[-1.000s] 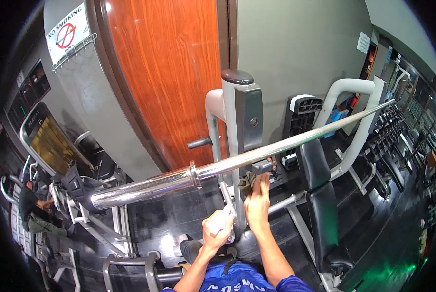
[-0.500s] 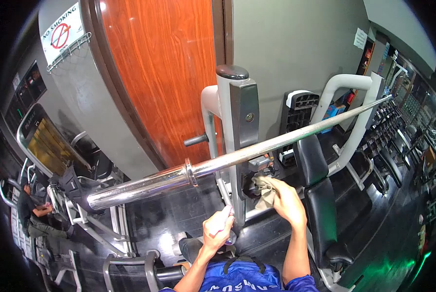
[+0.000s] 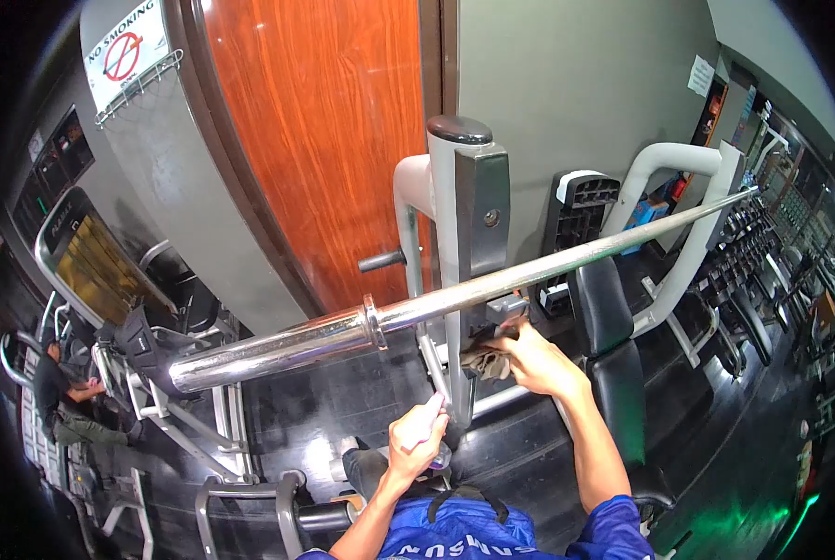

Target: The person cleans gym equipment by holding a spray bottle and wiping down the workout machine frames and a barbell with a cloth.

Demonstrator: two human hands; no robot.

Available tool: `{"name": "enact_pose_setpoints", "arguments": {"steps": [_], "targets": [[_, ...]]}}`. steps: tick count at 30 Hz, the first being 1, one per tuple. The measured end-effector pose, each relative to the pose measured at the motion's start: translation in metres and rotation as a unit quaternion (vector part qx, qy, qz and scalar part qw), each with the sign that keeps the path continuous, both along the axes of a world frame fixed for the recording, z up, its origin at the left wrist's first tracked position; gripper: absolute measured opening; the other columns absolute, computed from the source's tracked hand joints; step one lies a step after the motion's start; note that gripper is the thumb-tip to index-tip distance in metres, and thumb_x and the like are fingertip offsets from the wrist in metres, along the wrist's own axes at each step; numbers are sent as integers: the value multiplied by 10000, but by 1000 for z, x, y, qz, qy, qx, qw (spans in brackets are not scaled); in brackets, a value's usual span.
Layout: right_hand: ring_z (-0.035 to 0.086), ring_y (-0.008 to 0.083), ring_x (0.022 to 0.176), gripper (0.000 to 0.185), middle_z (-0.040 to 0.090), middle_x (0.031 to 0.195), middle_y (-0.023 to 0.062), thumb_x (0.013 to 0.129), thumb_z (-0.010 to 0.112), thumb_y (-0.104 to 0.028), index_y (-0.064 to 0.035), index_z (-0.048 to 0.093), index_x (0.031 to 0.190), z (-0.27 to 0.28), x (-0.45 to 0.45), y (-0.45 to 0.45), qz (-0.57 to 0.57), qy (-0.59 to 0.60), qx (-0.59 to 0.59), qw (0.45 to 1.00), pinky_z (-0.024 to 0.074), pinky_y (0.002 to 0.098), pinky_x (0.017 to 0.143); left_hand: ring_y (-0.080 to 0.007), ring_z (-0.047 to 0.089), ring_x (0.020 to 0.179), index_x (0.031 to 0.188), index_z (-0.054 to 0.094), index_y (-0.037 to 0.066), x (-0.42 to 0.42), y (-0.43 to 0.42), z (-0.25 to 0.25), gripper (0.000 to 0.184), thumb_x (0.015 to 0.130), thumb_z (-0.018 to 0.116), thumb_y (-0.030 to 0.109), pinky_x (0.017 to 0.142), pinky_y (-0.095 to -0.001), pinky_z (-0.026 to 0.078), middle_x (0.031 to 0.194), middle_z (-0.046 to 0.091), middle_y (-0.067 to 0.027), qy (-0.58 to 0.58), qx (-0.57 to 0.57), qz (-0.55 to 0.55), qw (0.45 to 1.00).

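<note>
My right hand [image 3: 543,362] is closed on a crumpled grey-brown cloth [image 3: 486,362], next to the upright post [image 3: 450,233] of the bench rack and just below the barbell. My left hand [image 3: 417,435] is wrapped round what looks like a spray bottle [image 3: 444,457]; only a pale top and part of a clear, purplish body show, the rest hidden by the fingers. Across the rack lies a shiny steel barbell [image 3: 520,276], its thick sleeve [image 3: 278,352] reaching out to the left. Neither hand visibly touches the bar.
A black padded bench [image 3: 613,373] stands at the right, by the rack's second post [image 3: 716,205]. Behind are a wooden door [image 3: 324,140] and a dumbbell rack [image 3: 739,247]. A person [image 3: 68,397] sits among machines at far left. A padded frame [image 3: 250,495] is low in front.
My right hand has moved slightly left and up with the cloth, which is now more bunched and closer to the post. My left hand stays nearly still. The view has shifted slightly.
</note>
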State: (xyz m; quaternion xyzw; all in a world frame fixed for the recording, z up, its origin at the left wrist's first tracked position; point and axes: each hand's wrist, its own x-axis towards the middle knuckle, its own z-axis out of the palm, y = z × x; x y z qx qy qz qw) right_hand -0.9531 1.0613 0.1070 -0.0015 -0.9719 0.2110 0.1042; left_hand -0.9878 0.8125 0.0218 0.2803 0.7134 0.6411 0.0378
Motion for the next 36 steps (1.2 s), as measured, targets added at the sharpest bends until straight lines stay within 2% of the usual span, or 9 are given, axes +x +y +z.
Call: {"name": "enact_pose_setpoints", "arguments": {"steps": [3,9,12,16,21,24,29,33,36], "targets": [[565,418,1118,349,493,1226,277,904,457,-178,61,589,1122,-44,-14,18,-1,-131,12,991,468,454,975,-143,647,654,1129,659,-19,-1,-2,0,307,824,685,11,616,-266,515,806,680,-96,20,-8,0,1000],[524,405,1183,388,512,1224,286,877,505,-195,38,601,1171,-34,-24,16,59,-108,-32,992,422,428,1029,-151,657,678,1128,662,-15,0,-2,-1,310,820,689,8,640,-271,521,817,685,-102,24,-10,3,1000],[516,381,1195,390,534,1193,273,843,542,-189,12,626,1166,-26,-19,21,22,-112,-73,991,421,414,1029,-153,665,699,1125,666,-9,2,-2,3,307,820,692,14,653,-269,521,829,690,-102,11,-22,-4,1000],[635,314,994,330,631,1066,136,771,600,-173,-104,696,1079,23,-1,-9,-77,-25,-20,997,521,396,880,-153,668,709,1123,670,-1,0,-2,1,304,821,696,23,658,-268,521,837,695,-102,17,-30,-6,999],[679,243,687,222,675,780,42,699,738,-301,-169,748,877,-23,-20,-33,-46,136,134,981,547,375,570,-158,673,721,1101,673,-3,-1,3,5,279,824,692,22,667,-272,521,839,696,-104,52,-40,-14,998],[678,240,670,263,674,761,23,678,758,-352,-159,744,857,-27,-25,-32,-34,159,161,974,542,362,551,-169,678,727,1080,677,-5,1,3,7,257,824,689,23,671,-279,523,838,694,-105,56,-35,-18,998],[686,299,863,251,669,981,115,783,586,-177,-190,755,968,16,-6,-35,-63,-99,129,985,533,427,797,-174,676,724,1057,681,-5,2,-2,0,239,819,693,24,672,-283,524,843,692,-107,21,-22,-22,999],[684,297,907,270,665,1001,134,744,634,-182,-164,754,985,61,6,-25,-109,-123,86,983,536,424,827,-121,653,684,1100,660,-13,-2,-11,-2,247,857,674,29,628,-255,525,816,687,-79,54,-38,-25,998],[674,331,918,293,639,1057,157,745,615,-182,-162,745,1007,43,1,-12,-79,-69,69,992,540,428,841,-121,652,676,1089,664,-13,-5,-13,-4,234,859,673,31,621,-254,524,814,686,-78,42,-35,-15,998]]}}
